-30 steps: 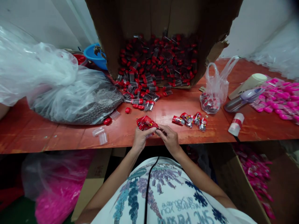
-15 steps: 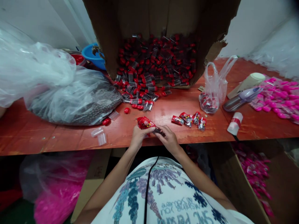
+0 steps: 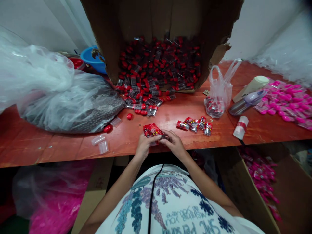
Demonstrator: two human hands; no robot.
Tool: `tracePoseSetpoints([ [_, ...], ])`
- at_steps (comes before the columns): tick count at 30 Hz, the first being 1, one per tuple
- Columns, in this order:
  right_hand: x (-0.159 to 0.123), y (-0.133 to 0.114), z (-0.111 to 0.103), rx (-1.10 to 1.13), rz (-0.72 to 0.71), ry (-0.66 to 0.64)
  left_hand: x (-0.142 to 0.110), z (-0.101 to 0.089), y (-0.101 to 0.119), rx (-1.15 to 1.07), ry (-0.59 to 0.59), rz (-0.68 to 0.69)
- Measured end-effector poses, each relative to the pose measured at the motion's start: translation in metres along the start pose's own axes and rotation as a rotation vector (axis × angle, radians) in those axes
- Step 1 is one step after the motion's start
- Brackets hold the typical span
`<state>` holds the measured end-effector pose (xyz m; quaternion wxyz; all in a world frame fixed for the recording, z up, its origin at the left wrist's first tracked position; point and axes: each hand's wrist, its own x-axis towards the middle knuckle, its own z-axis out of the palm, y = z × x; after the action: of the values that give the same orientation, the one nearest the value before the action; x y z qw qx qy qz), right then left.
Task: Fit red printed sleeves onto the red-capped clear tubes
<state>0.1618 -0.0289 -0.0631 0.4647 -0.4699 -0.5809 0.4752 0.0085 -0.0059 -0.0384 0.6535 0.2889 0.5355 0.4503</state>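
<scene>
Working at the near edge of the table (image 3: pixel 48 146), both hands meet just over the lip. The left hand (image 3: pixel 144 147) has its fingers closed around a bunch of red printed sachets (image 3: pixel 151 129), which fan up and away from the palm. The right hand (image 3: pixel 173 143) pinches a small dark piece (image 3: pixel 163 136) between thumb and fingertips, touching the sachets at their lower right corner (what that piece is cannot be told at this size).

Open room: a bare strip of red-brown tabletop lies ahead of the hands, bounded on the right by a short row of filled sachets (image 3: pixel 194 124) and on the left by two clear plastic caps (image 3: pixel 100 143) near the edge. Loose red-capped vials (image 3: pixel 143 103) spill from a torn cardboard box (image 3: pixel 114 39) standing at the back.

Left side: a large clear plastic bag (image 3: pixel 48 87) holding dark beads takes up most of the surface, with a blue bowl (image 3: pixel 90 58) behind it. Right side: a small clear carrier bag (image 3: pixel 220 94), a handheld appliance (image 3: pixel 247 100), a small white roll with a red band (image 3: pixel 240 127) and a heap of pink packets (image 3: pixel 287 102).

Below the table edge, a carton of pink packets (image 3: pixel 262 177) stands at right and a bag of pink goods (image 3: pixel 53 208) at left. A white wall closes the back.
</scene>
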Motion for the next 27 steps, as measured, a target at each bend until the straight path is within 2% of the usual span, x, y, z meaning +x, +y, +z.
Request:
tracePoseSetpoints([
  [4, 0.002, 0.003, -0.004, -0.094, -0.049, -0.045, 0.0, 0.0, 0.0, -0.015, -0.008, -0.003],
  [8, 0.003, 0.009, -0.004, -0.178, -0.071, 0.021, -0.001, 0.0, -0.006, -0.017, -0.054, -0.056],
  [12, 0.002, 0.011, -0.003, -0.312, -0.133, 0.065, -0.001, 0.004, -0.017, -0.122, -0.108, -0.115],
  [16, 0.002, 0.014, -0.016, -0.334, -0.13, 0.108, 0.001, 0.004, -0.019, -0.226, -0.106, -0.133],
  [18, 0.001, 0.016, -0.032, -0.397, -0.103, 0.179, 0.004, -0.001, -0.016, -0.262, -0.061, -0.137],
  [21, 0.0, 0.016, -0.057, -0.595, -0.064, 0.351, 0.007, -0.009, -0.014, -0.305, 0.013, -0.138],
  [23, 0.0, 0.013, -0.062, -0.689, -0.069, 0.449, 0.008, -0.011, -0.014, -0.324, 0.052, -0.136],
  [25, 0.003, 0.008, -0.052, -0.649, -0.082, 0.41, 0.009, -0.01, -0.016, -0.345, 0.074, -0.125],
  [27, 0.008, 0.004, -0.029, -0.503, -0.077, 0.236, 0.009, -0.007, -0.018, -0.365, 0.077, -0.095],
])
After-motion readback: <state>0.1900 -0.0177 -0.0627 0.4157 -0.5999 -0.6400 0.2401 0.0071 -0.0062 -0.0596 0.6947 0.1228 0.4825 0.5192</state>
